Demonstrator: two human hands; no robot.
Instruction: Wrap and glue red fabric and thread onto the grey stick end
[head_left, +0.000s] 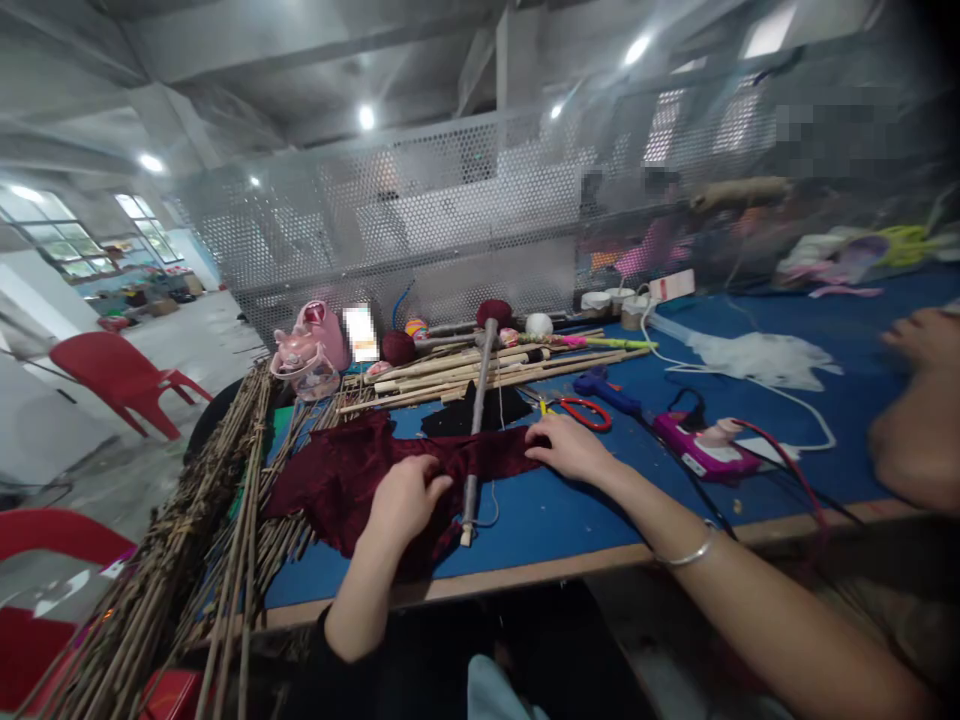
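Note:
A dark maroon cloth (345, 480) lies rumpled over the left part of the blue table, its narrow end reaching right. My left hand (405, 500) is closed on its wide part, palm down, fingertips partly hidden. With bent fingers, my right hand (566, 447) grips the narrow end. Between the hands, a stick wrapped in grey yarn (478, 430) lies across the cloth, pointing away from me. A loose grey strand (495, 505) trails beside its near end. Past my right hand are red-handled scissors (589, 413) and a black fabric piece (499, 408).
Thin twigs (251, 480) are bundled along the left edge. Wooden sticks (450, 375) and maroon yarn balls (398, 347) lie behind the cloth. Rightward are a blue glue gun (607, 390), a purple power strip (705, 448) with cables, and another person's arm (919, 430).

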